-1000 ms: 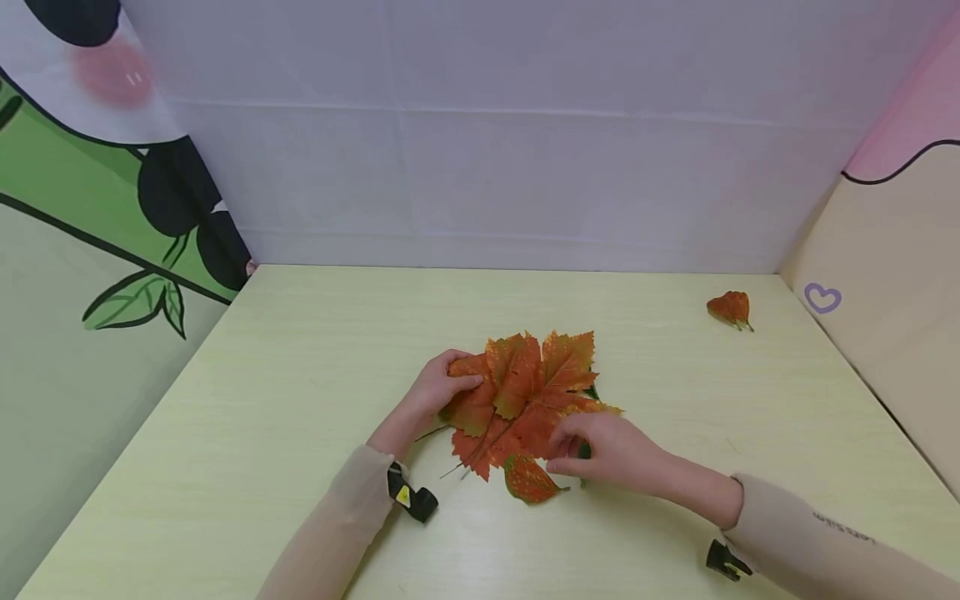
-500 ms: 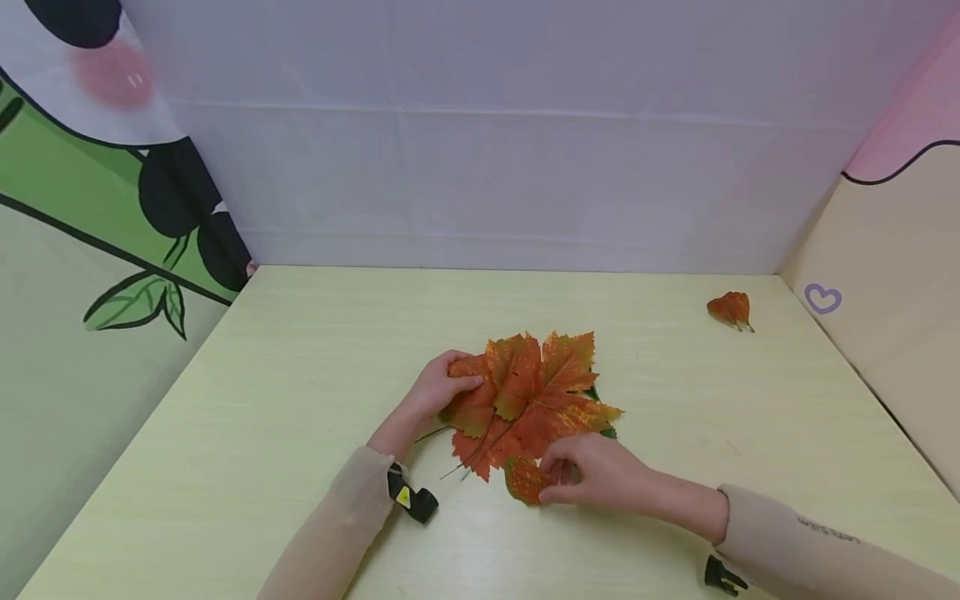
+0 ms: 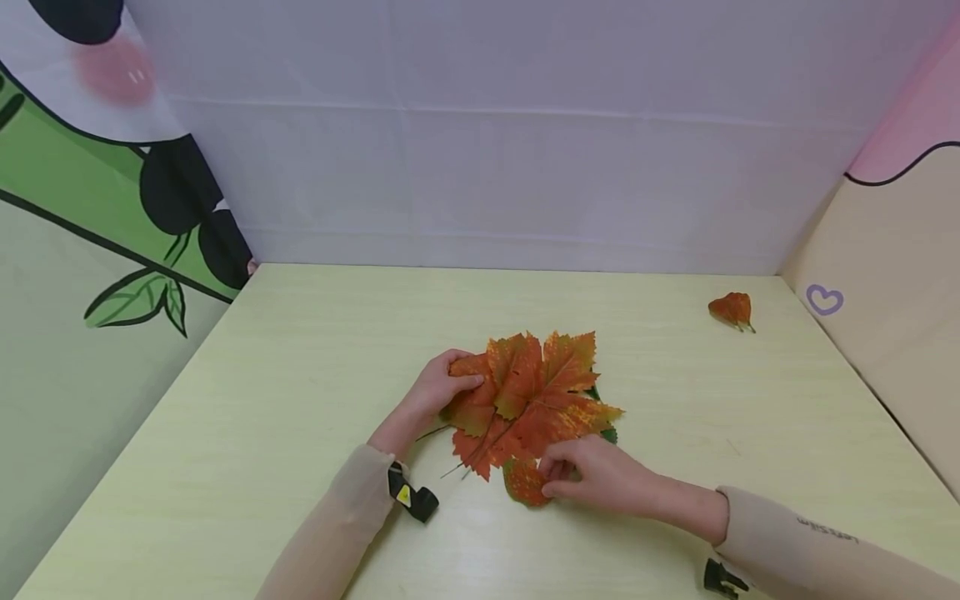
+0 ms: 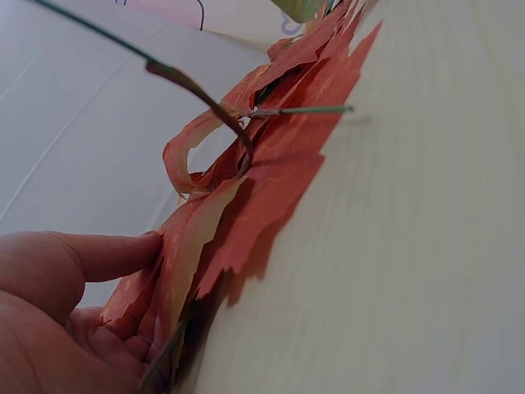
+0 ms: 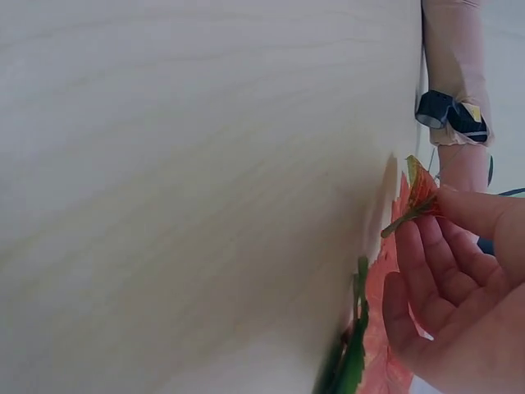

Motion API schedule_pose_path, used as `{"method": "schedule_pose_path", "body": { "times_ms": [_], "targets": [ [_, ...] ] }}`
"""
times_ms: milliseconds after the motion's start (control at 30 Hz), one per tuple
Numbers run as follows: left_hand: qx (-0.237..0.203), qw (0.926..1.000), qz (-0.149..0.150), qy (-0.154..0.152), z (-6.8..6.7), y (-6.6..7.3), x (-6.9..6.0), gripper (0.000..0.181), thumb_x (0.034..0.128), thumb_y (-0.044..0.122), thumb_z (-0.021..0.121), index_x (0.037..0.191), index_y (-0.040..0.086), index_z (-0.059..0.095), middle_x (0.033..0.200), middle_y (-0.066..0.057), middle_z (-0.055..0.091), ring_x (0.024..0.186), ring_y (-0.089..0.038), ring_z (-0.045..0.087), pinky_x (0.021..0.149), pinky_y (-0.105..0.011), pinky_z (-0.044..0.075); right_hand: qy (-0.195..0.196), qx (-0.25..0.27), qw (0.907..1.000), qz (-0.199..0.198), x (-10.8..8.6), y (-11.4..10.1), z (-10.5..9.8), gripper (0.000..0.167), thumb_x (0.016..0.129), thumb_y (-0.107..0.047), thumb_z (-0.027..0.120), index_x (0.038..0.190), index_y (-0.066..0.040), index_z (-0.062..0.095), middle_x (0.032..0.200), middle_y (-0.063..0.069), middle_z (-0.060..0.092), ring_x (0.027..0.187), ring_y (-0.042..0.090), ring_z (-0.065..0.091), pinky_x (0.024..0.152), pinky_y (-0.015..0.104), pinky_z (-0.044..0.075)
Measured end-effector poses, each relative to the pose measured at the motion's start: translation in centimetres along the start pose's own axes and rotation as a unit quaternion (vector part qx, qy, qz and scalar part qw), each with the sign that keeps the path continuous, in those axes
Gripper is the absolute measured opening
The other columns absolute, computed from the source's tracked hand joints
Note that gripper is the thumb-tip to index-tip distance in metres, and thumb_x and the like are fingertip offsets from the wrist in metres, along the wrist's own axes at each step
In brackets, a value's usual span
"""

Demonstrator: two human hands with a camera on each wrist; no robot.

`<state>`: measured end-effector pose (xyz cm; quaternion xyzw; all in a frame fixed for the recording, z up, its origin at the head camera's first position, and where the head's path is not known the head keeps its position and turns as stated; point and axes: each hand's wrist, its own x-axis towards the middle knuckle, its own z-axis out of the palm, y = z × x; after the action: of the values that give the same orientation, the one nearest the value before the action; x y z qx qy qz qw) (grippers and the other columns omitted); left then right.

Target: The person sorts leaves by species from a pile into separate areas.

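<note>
Several orange-red artificial maple leaves [image 3: 547, 400] overlap in a pile at the middle of the table. My left hand [image 3: 433, 390] grips the left edge of this pile; in the left wrist view the thumb lies on top of a leaf [image 4: 197, 246] with the fingers beneath. Thin stems [image 4: 201, 98] stick out from the leaves. At the pile's near edge, my right hand [image 3: 600, 475] pinches a small orange leaf [image 3: 522, 482] between thumb and fingers. The right wrist view shows that small leaf's stem [image 5: 402, 222]. Green leaf edges [image 3: 609, 435] peek out under the pile's right side.
A pair or small stack of orange leaves [image 3: 731, 310] lies at the back right of the pale wooden table [image 3: 322, 350]. A plain grey-lilac panel [image 3: 480, 183] stands behind, with printed panels at both sides.
My right hand has moved slightly down and left from the maple leaves' right part to the small orange leaf and has taken hold of it. The left hand has stayed in place.
</note>
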<state>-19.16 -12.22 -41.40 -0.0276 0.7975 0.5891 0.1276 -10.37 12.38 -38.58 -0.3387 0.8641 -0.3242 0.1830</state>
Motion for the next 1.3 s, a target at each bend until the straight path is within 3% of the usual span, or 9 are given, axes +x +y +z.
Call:
{"method": "schedule_pose_path", "body": {
  "times_ms": [400,700,900,1300],
  "targets": [
    [-0.004,1.0,-0.002,0.001,0.0,0.0,-0.1,0.035,0.0841,0.012,0.063,0.117,0.007,0.052,0.116,-0.012,0.055,0.103,-0.026,0.053,0.088,-0.039,0.046,0.044,-0.007,0.998,0.044,-0.4,-0.4,-2.3,0.006,0.086,-0.016,0.062,0.091,-0.018,0.063,0.08,-0.014,0.061,0.077,0.002,0.057,0.064,0.02,0.047],
    [-0.004,1.0,-0.002,0.001,-0.1,0.0,-0.1,0.035,0.0842,0.012,0.063,0.117,0.007,0.052,0.117,-0.012,0.054,0.103,-0.027,0.052,0.088,-0.039,0.046,0.076,-0.012,0.9962,0.041,-0.7,0.9,-4.0,0.007,0.086,-0.011,0.06,0.093,-0.012,0.062,0.081,-0.007,0.062,0.075,0.005,0.057,0.063,0.02,0.047],
    [0.005,1.0,-0.003,0.005,0.0,0.1,-0.1,0.035,0.0836,0.012,0.064,0.116,0.007,0.052,0.116,-0.011,0.055,0.103,-0.025,0.052,0.087,-0.038,0.045,0.124,-0.047,0.9896,0.057,-1.0,1.9,-5.5,0.008,0.085,-0.01,0.061,0.093,-0.013,0.063,0.082,-0.005,0.064,0.076,0.007,0.057,0.063,0.023,0.046],
    [0.01,0.9999,0.004,0.005,0.0,0.0,0.0,0.035,0.0834,0.013,0.064,0.116,0.006,0.053,0.115,-0.013,0.055,0.101,-0.026,0.052,0.086,-0.038,0.045,0.183,-0.08,0.9759,0.088,-1.3,4.8,-8.5,0.006,0.086,-0.014,0.062,0.09,-0.012,0.065,0.079,-0.005,0.065,0.076,0.013,0.058,0.063,0.026,0.046]
  ]
}}
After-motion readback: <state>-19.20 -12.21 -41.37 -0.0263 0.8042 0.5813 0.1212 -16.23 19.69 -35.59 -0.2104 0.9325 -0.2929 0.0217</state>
